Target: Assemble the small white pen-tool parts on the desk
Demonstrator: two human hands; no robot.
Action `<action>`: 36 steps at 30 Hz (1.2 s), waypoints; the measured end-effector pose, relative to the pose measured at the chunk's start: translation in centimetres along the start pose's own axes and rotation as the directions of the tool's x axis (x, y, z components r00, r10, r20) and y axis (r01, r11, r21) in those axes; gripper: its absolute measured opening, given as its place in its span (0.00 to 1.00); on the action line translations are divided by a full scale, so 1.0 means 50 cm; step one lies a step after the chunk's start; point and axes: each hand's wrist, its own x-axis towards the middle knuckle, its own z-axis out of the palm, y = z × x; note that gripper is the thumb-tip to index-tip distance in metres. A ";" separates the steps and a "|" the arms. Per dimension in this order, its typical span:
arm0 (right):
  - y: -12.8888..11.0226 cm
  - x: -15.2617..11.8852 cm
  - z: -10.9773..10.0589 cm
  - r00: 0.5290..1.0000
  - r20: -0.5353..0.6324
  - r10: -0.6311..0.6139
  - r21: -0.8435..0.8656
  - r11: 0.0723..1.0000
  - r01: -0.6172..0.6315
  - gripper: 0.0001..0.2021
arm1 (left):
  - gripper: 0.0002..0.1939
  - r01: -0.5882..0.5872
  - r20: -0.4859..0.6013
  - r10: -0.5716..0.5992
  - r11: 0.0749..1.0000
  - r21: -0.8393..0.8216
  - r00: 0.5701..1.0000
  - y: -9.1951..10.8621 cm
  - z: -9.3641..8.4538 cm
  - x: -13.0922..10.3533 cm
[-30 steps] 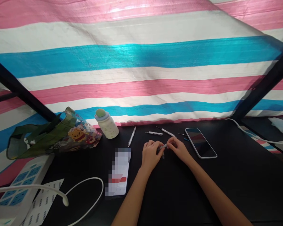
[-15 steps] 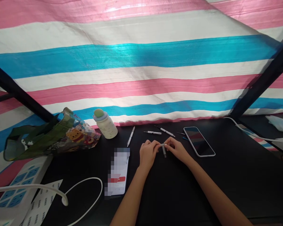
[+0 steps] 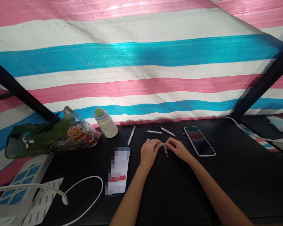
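Observation:
Over the middle of the black desk, my left hand (image 3: 148,153) and my right hand (image 3: 178,148) meet fingertip to fingertip. Between them is a small light grey pen part (image 3: 161,144), pinched by both; its ends are hidden by the fingers. A darker grey tube (image 3: 166,152) slants down just below, near my right fingertips; I cannot tell whether it is held or lies on the desk. Beyond my hands lie a white pen (image 3: 153,132) and another white pen (image 3: 167,131), each with a thin dark tip. Further left is a third white pen (image 3: 131,135).
A lit phone (image 3: 119,171) lies left of my left forearm, a dark-screened phone (image 3: 199,141) to the right. Near it are a thin rod (image 3: 181,133) and a blue piece (image 3: 185,138). A bottle (image 3: 106,124), bag (image 3: 68,135), power strip (image 3: 21,185) and white cable (image 3: 101,185) stand left.
My fingers have shifted slightly around the pen part, and the darker tube below has tilted a little to the right. The whole view has moved slightly.

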 end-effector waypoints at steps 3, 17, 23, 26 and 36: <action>0.003 -0.002 0.002 1.000 -0.021 0.000 0.018 1.000 0.000 0.10 | 0.07 -0.012 -0.001 0.012 1.000 0.002 1.000 -0.003 0.003 0.000; -0.003 -0.001 -0.002 0.999 0.052 0.008 0.030 1.000 -0.010 0.12 | 0.09 0.006 -0.019 -0.006 1.000 0.002 1.000 0.001 0.003 -0.001; 0.001 -0.001 0.000 1.000 0.018 -0.011 0.045 0.999 0.010 0.07 | 0.11 0.067 0.013 -0.068 0.997 0.031 0.998 -0.003 0.004 0.000; 0.003 -0.001 0.000 1.000 -0.003 -0.014 0.041 0.999 0.014 0.07 | 0.11 0.075 0.014 -0.075 0.997 0.009 0.997 -0.003 0.001 0.000; -0.003 -0.003 -0.001 1.000 -0.011 -0.011 0.033 0.999 0.011 0.08 | 0.08 0.017 -0.019 -0.018 0.999 -0.038 1.000 0.002 0.002 0.000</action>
